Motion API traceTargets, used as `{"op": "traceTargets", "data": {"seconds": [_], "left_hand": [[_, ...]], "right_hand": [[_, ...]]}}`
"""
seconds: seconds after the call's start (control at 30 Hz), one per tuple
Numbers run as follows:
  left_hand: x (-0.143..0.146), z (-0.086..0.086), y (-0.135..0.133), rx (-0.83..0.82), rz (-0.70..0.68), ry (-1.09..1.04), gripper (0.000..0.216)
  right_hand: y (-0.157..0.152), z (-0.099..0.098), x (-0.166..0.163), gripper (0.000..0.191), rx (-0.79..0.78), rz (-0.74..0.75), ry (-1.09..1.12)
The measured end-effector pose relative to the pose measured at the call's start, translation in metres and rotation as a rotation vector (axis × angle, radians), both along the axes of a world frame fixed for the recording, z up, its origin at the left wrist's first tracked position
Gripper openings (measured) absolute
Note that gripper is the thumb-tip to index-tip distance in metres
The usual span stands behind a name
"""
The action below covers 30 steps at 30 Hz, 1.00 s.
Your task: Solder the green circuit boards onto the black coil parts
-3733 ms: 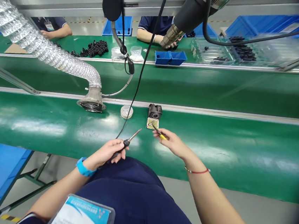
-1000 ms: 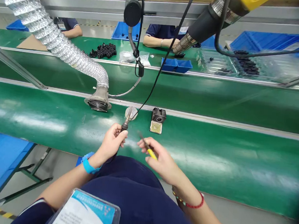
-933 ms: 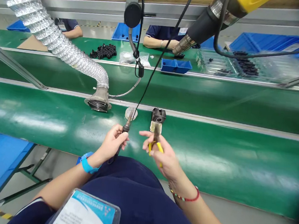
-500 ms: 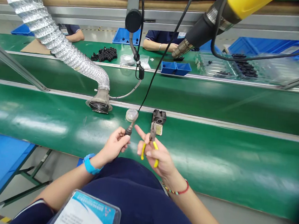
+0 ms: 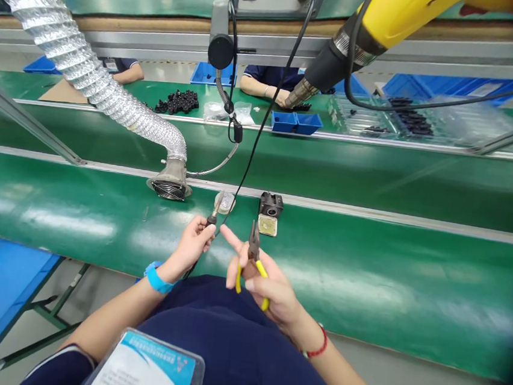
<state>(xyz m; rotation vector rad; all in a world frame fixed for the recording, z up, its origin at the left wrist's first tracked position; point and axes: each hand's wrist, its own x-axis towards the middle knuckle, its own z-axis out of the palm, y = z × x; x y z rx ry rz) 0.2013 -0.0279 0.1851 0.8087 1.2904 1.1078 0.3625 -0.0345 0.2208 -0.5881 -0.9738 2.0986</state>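
Soldering iron [image 5: 212, 218] sits above the table [image 5: 366, 276], grip of left hand [image 5: 194, 244] wrapped around its handle; tip overlaps round pale container [image 5: 227, 205], contact unclear. Yellow-handled pliers [image 5: 254, 244], handles spread, are pinched in grip of right hand [image 5: 277, 288].

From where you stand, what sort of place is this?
Probably a factory workshop, perhaps an assembly line. The left hand holds what looks like a soldering iron and the right hand pliers; a silvery duct hangs at the green bench, and black parts are heaped beyond.
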Motion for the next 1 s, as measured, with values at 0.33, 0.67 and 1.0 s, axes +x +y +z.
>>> {"op": "traceTargets", "data": {"seconds": [0.33,0.67,1.0], "left_hand": [[-0.004,-0.019,0.007,0.0,-0.007,0.094,0.033],[-0.022,0.003,0.006,-0.18,-0.064,-0.192,0.04],[-0.009,0.04,-0.019,-0.289,-0.464,-0.609,0.033]], "right_hand": [[0.002,-0.006,-0.004,0.028,-0.056,-0.048,-0.059],[-0.001,-0.017,0.01,0.038,0.083,0.057,-0.376],[0.027,-0.015,0.033,0.052,0.526,0.138,-0.521]]}}
